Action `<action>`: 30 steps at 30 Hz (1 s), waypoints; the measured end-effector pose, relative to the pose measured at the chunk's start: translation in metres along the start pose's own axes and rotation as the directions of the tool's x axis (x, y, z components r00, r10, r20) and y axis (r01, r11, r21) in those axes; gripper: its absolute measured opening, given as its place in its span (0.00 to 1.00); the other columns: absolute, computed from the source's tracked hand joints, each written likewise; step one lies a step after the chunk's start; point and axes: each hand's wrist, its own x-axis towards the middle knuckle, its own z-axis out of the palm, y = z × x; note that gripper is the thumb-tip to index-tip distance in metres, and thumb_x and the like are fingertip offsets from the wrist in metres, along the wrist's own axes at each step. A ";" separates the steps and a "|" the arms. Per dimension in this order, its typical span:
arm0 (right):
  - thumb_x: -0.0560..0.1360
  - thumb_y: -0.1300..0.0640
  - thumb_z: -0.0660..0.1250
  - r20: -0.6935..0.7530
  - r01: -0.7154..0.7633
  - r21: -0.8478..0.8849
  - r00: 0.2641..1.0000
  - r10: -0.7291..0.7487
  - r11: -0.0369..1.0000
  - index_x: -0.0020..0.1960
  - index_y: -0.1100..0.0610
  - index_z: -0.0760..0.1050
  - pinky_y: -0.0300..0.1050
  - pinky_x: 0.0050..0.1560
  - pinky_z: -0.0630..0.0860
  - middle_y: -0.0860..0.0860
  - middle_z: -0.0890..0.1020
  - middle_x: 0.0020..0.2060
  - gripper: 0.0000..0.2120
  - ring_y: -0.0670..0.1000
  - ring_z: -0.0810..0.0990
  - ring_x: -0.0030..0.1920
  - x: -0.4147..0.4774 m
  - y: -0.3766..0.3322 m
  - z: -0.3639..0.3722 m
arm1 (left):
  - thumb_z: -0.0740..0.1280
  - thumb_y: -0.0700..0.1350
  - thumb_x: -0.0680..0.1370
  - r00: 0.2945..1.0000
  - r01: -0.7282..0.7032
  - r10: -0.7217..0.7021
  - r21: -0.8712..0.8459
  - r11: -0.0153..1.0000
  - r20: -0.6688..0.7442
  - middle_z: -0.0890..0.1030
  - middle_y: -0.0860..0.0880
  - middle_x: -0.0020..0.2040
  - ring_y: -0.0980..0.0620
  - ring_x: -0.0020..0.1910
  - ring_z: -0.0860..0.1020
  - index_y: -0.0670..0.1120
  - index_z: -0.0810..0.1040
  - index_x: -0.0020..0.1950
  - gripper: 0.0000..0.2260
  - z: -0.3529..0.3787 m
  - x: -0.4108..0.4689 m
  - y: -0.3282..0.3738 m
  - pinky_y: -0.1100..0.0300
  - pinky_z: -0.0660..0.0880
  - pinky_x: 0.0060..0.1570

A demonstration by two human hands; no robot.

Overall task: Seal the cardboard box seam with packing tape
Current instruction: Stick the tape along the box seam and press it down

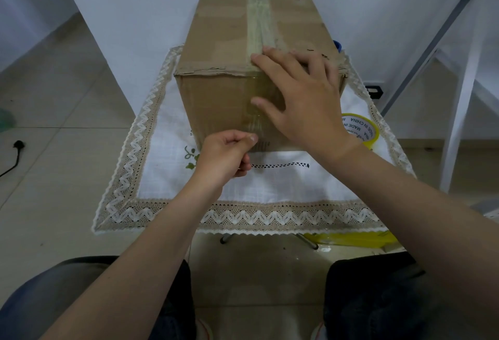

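Note:
A brown cardboard box (221,37) stands on a small cloth-covered table (270,186). A strip of clear tape (259,21) runs along its top seam and folds down over the near face. My right hand (299,96) lies flat over the near top edge, fingers spread, pressing the tape against the box. My left hand (229,154) is low at the near face, thumb and forefinger pinched at the tape's lower end. The roll of packing tape (363,129) lies on the cloth to the right, partly behind my right wrist.
The white cloth has a lace border (270,217) that hangs over the table's near edge. A blue object (338,46) peeks out behind the box at right. A white frame (459,113) stands to the right. A black cable (16,154) lies on the floor at left.

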 end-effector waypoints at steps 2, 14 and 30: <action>0.77 0.36 0.64 -0.025 -0.048 0.069 0.998 0.050 0.996 0.74 0.40 0.71 0.52 0.66 0.64 0.38 0.75 0.72 0.26 0.53 0.74 0.67 0.005 -0.001 -0.001 | 0.71 0.46 0.81 1.000 -0.003 0.003 -0.002 1.000 -0.001 0.75 0.56 0.23 0.58 0.23 0.76 0.49 0.84 0.50 0.02 0.000 0.000 0.000 0.61 0.81 0.33; 0.69 0.35 0.72 0.060 0.044 -0.076 0.997 -0.039 0.996 0.77 0.46 0.66 0.57 0.63 0.67 0.45 0.72 0.74 0.39 0.58 0.73 0.65 0.000 -0.005 -0.004 | 0.71 0.46 0.81 1.000 0.002 -0.002 -0.018 1.000 -0.002 0.75 0.56 0.22 0.59 0.23 0.75 0.50 0.83 0.48 0.03 0.000 -0.002 0.000 0.62 0.80 0.31; 0.73 0.29 0.67 -0.078 -0.048 0.039 0.996 0.051 0.998 0.68 0.46 0.75 0.56 0.63 0.66 0.44 0.78 0.66 0.30 0.58 0.75 0.62 0.003 -0.008 0.008 | 0.72 0.46 0.81 1.000 -0.003 0.003 -0.005 1.000 0.007 0.76 0.56 0.22 0.59 0.23 0.76 0.49 0.83 0.50 0.02 0.002 0.000 -0.002 0.61 0.81 0.33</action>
